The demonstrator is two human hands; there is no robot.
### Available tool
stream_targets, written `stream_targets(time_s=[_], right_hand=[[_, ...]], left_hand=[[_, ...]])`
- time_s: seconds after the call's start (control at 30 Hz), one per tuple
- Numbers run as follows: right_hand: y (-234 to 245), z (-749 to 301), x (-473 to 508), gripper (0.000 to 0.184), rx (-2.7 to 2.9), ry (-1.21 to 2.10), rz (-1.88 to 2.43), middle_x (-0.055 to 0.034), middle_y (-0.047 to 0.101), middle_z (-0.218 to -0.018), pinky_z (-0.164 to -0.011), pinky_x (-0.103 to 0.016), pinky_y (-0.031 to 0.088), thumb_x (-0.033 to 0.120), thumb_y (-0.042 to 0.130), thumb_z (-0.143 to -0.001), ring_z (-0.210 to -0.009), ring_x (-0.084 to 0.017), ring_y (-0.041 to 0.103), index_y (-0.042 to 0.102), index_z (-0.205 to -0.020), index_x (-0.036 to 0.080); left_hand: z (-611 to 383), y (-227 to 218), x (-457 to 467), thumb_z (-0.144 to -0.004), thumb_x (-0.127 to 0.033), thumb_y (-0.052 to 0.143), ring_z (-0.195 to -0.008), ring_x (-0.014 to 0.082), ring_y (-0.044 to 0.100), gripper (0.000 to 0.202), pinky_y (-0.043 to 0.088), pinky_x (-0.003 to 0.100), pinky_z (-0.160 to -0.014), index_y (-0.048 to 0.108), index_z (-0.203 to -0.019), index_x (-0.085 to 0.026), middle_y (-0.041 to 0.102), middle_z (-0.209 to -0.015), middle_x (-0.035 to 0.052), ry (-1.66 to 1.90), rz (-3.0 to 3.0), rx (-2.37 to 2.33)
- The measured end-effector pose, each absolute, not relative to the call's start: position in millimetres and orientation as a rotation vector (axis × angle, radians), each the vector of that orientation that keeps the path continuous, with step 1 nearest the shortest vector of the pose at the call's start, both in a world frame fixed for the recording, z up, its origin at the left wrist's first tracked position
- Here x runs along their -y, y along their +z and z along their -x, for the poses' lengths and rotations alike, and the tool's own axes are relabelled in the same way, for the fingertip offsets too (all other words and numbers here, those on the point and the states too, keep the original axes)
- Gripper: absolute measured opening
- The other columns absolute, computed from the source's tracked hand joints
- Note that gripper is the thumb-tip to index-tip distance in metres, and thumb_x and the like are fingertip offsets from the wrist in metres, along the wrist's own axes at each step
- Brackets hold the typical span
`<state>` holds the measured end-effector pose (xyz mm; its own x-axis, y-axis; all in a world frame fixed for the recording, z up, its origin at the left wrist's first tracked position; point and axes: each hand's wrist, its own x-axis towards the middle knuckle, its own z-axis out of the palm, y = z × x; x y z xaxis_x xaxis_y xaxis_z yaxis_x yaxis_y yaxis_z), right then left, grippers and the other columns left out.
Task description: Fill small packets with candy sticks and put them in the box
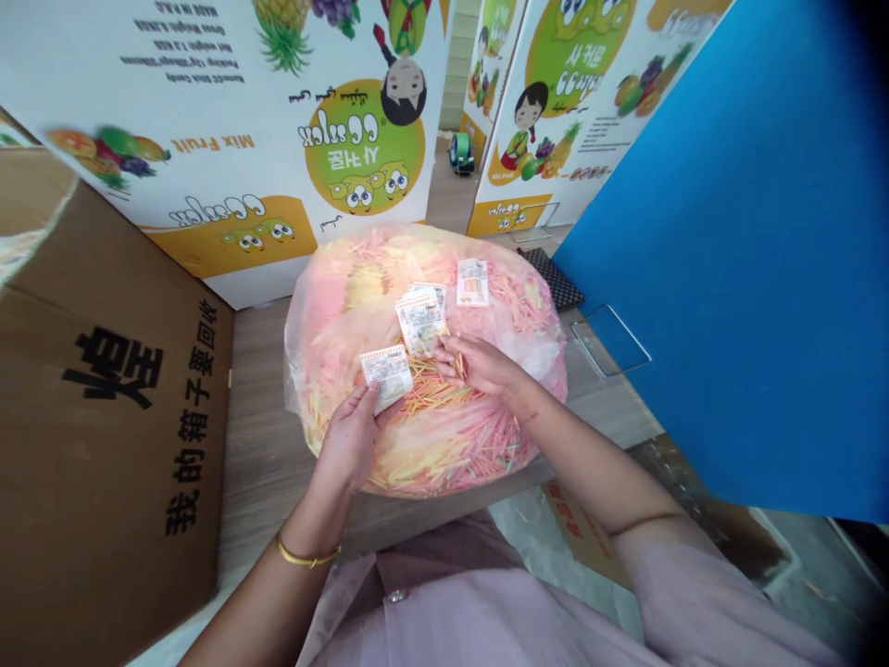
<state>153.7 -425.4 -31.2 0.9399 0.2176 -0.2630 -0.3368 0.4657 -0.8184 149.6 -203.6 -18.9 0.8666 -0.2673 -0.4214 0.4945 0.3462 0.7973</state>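
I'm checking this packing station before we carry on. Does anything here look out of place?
The printed carton panel looks upside down from this view: its Mix Fruit lettering and cartoon figure are inverted.

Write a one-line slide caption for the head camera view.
Left hand holds a small printed packet over a clear bag of pink-and-yellow sticks, right hand on the bag beside more packets.

Around my counter (264, 482) stand white fruit-candy cartons (208, 120), with a brown cardboard box (104, 389) on my left, a blue board (729, 250) on my right, and what looks like a green tape roll (462, 153) beyond.
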Motion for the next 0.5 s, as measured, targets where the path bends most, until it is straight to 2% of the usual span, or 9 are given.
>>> stream_targets(time_s=[0.07,0.1,0.2,0.23,0.3,0.37,0.43,0.5], right_hand=[[-26.7,-156.2,426.4,0.038,-0.119,0.343,1.054,0.0084,0.037,-0.066,-0.039,-0.018,0.021,0.046,0.067,-0.086,-0.046,-0.005,0.033,0.037,-0.082,0.022],[-24.3,-156.7,426.4,0.039,-0.11,0.327,1.09,0.0083,0.037,-0.067,-0.039,-0.019,0.02,0.049,0.067,-0.087,-0.046,-0.005,0.032,0.038,-0.083,0.022],[-13.6,-153.4,422.6,0.034,-0.082,0.222,1.306,0.0082,0.037,-0.066,-0.043,-0.02,0.022,0.052,0.064,-0.09,-0.047,-0.006,0.03,0.051,-0.099,0.022],[-8.4,-150.4,419.9,0.033,-0.076,0.148,1.421,0.0076,0.038,-0.066,-0.046,-0.02,0.025,0.051,0.062,-0.091,-0.049,-0.006,0.032,0.054,-0.102,0.021],[4.1,-142.2,412.6,0.028,-0.05,-0.043,1.684,0.0037,0.05,-0.072,-0.057,-0.021,0.036,0.047,0.059,-0.095,-0.06,-0.008,0.045,0.059,-0.101,0.019],[17.4,-132.8,403.3,0.024,-0.008,-0.187,1.939,-0.0011,0.064,-0.089,-0.071,-0.023,0.043,0.043,0.058,-0.097,-0.077,-0.012,0.059,0.063,-0.103,0.019],[27.7,-125.5,393.5,0.027,0.018,-0.193,2.191,-0.0033,0.071,-0.101,-0.076,-0.025,0.043,0.042,0.058,-0.098,-0.087,-0.016,0.065,0.064,-0.114,0.021],[32.6,-123.0,385.5,0.033,0.02,-0.1,2.433,-0.0051,0.074,-0.104,-0.073,-0.026,0.041,0.042,0.058,-0.098,-0.086,-0.019,0.068,0.063,-0.123,0.022]], left_hand=[[-149.8,-19.5,205.5,-0.071,-0.041,0.086,-0.132,0.0297,0.062,0.04,0.053,0.045,-0.112,0.078,-0.103,-0.017,0.076,-0.123,0.0088,-0.506,-1.125,-0.213],[-150.0,-19.4,206.6,-0.068,-0.042,0.088,-0.128,0.0293,0.064,0.041,0.053,0.045,-0.112,0.079,-0.1,-0.017,0.078,-0.118,0.0083,-0.503,-1.128,-0.205],[-150.8,-19.0,210.1,-0.062,-0.044,0.091,-0.117,0.0271,0.069,0.039,0.054,0.042,-0.108,0.079,-0.089,-0.018,0.08,-0.104,0.0059,-0.485,-1.141,-0.189],[-151.1,-18.8,211.2,-0.061,-0.044,0.092,-0.114,0.0261,0.07,0.038,0.054,0.041,-0.106,0.079,-0.086,-0.019,0.08,-0.101,0.0051,-0.481,-1.15,-0.183],[-151.7,-18.5,212.8,-0.061,-0.046,0.091,-0.108,0.0246,0.071,0.037,0.054,0.038,-0.103,0.08,-0.085,-0.02,0.08,-0.098,0.0039,-0.477,-1.175,-0.17],[-152.2,-18.5,213.9,-0.062,-0.047,0.09,-0.105,0.0235,0.071,0.037,0.054,0.036,-0.101,0.081,-0.087,-0.021,0.081,-0.097,0.0032,-0.476,-1.198,-0.153],[-152.5,-18.8,214.4,-0.063,-0.047,0.089,-0.103,0.0224,0.071,0.037,0.052,0.035,-0.101,0.082,-0.089,-0.022,0.081,-0.097,0.0026,-0.479,-1.221,-0.138],[-152.2,-19.6,214.3,-0.066,-0.047,0.088,-0.102,0.0213,0.07,0.035,0.05,0.033,-0.101,0.082,-0.089,-0.022,0.081,-0.098,0.002,-0.487,-1.247,-0.118]])
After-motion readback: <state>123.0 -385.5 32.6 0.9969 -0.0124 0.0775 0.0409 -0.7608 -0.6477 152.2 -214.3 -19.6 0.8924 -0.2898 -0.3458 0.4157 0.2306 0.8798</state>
